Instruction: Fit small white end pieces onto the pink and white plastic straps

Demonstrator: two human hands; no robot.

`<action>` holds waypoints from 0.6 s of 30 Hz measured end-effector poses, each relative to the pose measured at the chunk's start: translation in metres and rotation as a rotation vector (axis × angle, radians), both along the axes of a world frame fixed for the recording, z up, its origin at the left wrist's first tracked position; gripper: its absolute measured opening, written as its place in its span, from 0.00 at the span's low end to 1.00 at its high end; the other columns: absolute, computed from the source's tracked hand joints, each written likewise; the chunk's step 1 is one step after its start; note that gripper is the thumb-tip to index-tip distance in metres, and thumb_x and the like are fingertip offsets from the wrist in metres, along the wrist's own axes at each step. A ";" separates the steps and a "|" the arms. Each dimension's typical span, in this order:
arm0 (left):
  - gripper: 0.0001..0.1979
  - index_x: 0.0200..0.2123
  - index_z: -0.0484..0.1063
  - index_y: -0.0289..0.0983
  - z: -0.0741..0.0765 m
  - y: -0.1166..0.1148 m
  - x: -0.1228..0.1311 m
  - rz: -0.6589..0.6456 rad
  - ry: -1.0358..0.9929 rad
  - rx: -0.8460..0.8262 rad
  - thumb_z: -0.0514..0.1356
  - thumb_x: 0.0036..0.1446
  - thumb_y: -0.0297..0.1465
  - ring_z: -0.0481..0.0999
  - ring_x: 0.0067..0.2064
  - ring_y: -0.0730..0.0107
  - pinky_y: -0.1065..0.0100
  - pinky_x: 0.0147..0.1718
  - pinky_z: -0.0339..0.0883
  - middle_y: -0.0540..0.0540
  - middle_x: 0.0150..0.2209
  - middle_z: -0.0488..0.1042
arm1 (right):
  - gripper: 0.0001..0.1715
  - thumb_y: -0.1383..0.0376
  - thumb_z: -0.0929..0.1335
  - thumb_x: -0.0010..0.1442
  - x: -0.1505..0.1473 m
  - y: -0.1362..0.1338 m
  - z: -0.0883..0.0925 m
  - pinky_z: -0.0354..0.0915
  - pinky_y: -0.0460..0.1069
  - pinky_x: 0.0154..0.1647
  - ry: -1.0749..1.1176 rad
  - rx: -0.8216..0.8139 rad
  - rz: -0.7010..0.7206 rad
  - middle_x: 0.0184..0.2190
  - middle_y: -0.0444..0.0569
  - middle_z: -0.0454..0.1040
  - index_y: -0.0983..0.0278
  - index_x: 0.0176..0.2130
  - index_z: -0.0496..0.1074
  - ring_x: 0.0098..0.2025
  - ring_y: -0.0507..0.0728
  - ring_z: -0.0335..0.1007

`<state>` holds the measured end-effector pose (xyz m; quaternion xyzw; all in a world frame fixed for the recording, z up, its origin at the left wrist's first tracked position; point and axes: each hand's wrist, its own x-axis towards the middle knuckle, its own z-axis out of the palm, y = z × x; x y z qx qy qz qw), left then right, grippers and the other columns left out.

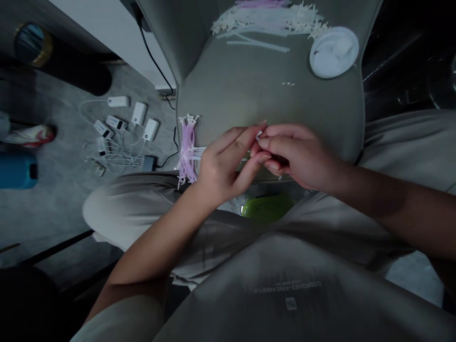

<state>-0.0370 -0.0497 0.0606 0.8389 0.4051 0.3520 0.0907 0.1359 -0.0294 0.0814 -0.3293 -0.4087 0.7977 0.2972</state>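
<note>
Over the grey chair seat (270, 102), the person's two hands meet. The right hand (295, 152) pinches a small white piece (259, 135); the left hand (228, 159) curls close against it, its grip hard to make out from here. Purple sticks (187, 149) lie beside the left hand. Beyond, a round white dish (317, 69) sits near pale sticks (263, 21).

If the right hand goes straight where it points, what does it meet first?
Most likely the left hand: its fingers lie just ahead of the right hand, though contact is unclear.
</note>
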 end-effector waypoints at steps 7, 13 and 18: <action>0.20 0.57 0.64 0.38 0.001 0.000 -0.001 -0.029 0.012 0.006 0.51 0.66 0.40 0.77 0.48 0.63 0.61 0.48 0.72 0.43 0.46 0.76 | 0.14 0.65 0.64 0.64 -0.003 -0.002 -0.004 0.49 0.42 0.17 0.016 0.023 -0.030 0.18 0.39 0.60 0.65 0.28 0.69 0.20 0.45 0.53; 0.19 0.56 0.64 0.37 -0.001 -0.001 0.000 -0.014 0.033 -0.029 0.49 0.67 0.38 0.77 0.48 0.64 0.62 0.48 0.72 0.43 0.46 0.76 | 0.15 0.67 0.63 0.63 -0.005 -0.002 -0.006 0.46 0.41 0.15 0.016 -0.011 -0.071 0.16 0.40 0.59 0.66 0.25 0.67 0.18 0.45 0.51; 0.17 0.55 0.65 0.38 -0.005 0.001 0.001 -0.028 0.002 0.012 0.51 0.67 0.37 0.77 0.47 0.64 0.63 0.46 0.73 0.44 0.45 0.76 | 0.16 0.70 0.62 0.60 -0.007 -0.001 0.000 0.43 0.42 0.14 -0.004 -0.078 -0.086 0.15 0.39 0.57 0.65 0.21 0.64 0.17 0.45 0.48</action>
